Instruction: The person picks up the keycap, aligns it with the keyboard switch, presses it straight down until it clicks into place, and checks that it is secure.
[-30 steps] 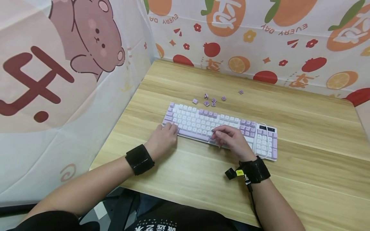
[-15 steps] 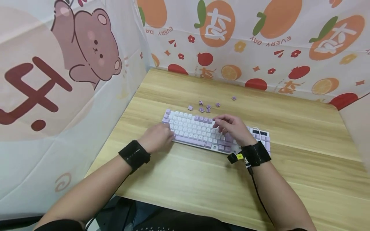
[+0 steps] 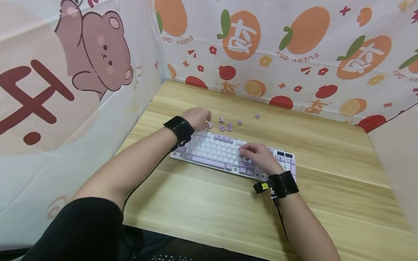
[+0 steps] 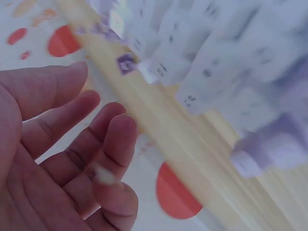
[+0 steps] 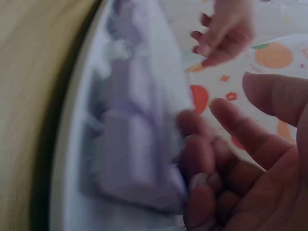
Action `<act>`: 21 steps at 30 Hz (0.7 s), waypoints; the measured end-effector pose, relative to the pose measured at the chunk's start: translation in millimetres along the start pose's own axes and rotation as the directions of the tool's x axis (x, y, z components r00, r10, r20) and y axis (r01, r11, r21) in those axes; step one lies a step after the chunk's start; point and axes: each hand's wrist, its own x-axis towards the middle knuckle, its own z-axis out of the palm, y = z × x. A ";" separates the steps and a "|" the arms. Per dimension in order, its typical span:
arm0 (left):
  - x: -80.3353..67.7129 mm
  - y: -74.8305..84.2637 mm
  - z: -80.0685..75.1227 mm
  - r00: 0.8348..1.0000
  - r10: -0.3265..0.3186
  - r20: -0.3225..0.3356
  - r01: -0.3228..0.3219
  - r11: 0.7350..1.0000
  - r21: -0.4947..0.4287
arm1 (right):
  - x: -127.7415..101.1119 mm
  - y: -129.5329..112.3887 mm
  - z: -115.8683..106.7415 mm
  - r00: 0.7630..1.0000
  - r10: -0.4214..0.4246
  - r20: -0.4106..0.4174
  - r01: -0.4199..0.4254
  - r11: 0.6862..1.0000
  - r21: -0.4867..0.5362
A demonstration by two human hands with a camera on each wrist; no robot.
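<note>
The left hand (image 3: 197, 118) reaches past the far edge of the white and lilac keyboard (image 3: 212, 150) to the loose purple keycaps (image 3: 225, 125) scattered on the wooden surface (image 3: 326, 145); its fingers are spread and loosely bent, holding nothing. The right hand (image 3: 258, 156) rests on the keyboard's right-hand keys, fingers relaxed and gripping nothing. One keycap (image 3: 257, 116) lies apart, farther right.
</note>
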 end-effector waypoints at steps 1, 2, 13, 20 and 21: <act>9.3 1.2 0.2 0.999 -0.026 0.020 0.026 1.000 0.005 | 0.6 0.9 0.1 1.000 0.006 0.003 -0.006 1.000 -0.013; 17.4 2.2 1.3 0.998 -0.051 0.041 0.050 0.999 0.020 | 1.2 1.9 0.3 1.000 0.010 0.005 -0.010 1.000 -0.028; 56.4 -0.9 24.8 0.985 -0.116 0.125 0.093 0.980 0.174 | 2.7 8.7 7.4 1.000 0.003 -0.001 -0.003 1.000 -0.009; 55.2 5.1 15.0 0.995 -0.062 0.081 0.054 0.994 0.100 | 4.4 10.2 -2.7 1.000 0.011 0.011 -0.011 1.000 -0.015; 53.9 7.4 11.1 0.997 -0.049 0.062 0.044 0.996 0.075 | 5.3 9.6 -4.8 1.000 0.008 0.006 -0.008 1.000 -0.012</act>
